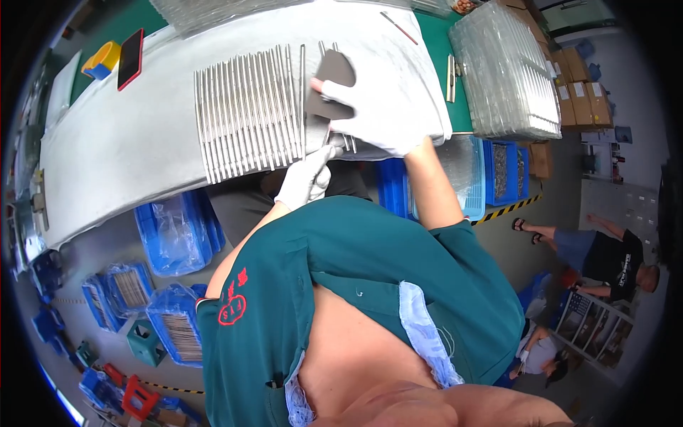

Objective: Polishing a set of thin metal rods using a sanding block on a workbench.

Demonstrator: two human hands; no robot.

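A row of slim silver metal rods lies side by side on the white cloth. One rod sits slightly apart at the row's right end. My right hand, in a white glove with bare fingertips, grips a dark grey-brown flat pad. The pad covers the middle of a few more rods, whose ends poke out beyond it. At the table's near edge my left hand, also gloved, is closed, its fingertips pinching the near end of a rod beside the pad. The pad and right hand hide most of that rod.
A red-edged phone and a yellow tape roll lie at the far left. Stacked clear plastic trays stand on the right. A thin red pen-like stick lies far right. Blue bins sit below the table; other people are at right.
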